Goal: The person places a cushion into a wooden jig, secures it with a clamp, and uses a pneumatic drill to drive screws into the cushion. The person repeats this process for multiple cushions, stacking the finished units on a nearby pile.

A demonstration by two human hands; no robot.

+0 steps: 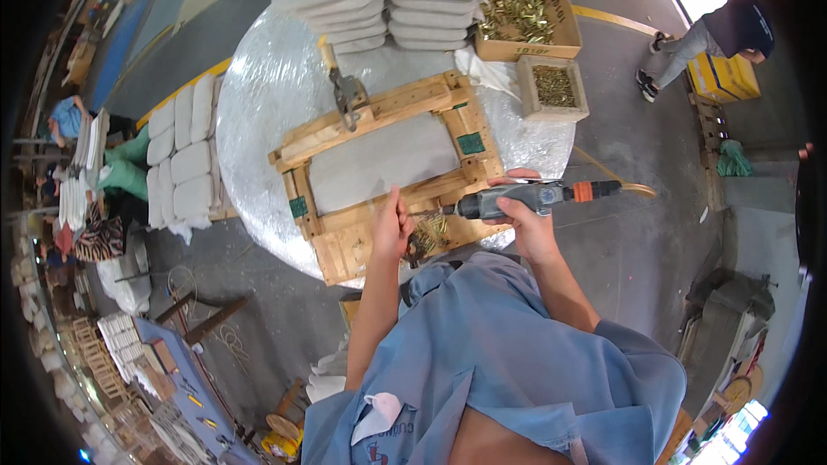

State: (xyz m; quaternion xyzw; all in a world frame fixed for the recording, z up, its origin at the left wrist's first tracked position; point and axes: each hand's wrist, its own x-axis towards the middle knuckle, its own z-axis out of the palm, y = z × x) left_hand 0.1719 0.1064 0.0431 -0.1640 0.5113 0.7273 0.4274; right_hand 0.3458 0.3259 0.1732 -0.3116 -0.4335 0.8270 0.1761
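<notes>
My right hand (530, 215) is wrapped around a grey air screwdriver (508, 201) with an orange collar, lying level with its bit pointing left. Close to the bit, my left hand (394, 224) is closed in a pinch with the thumb up; whatever is in its fingers is too small to name. Both hands are over the near side of a wooden frame jig (379, 125), which surrounds a grey padded panel (383, 164). Below the bit, a pile of brass-coloured screws (431, 232) lies on the jig's near board. A toggle clamp (349, 99) is mounted on the far rail.
The jig rests on a round, film-wrapped table (250, 129). Stacked grey pads (435, 0), a carton of brass fittings (551, 17) and a wooden box of small screws (530, 86) stand at the far side. A hose (637, 189) trails right. Another person (724, 26) is at far right.
</notes>
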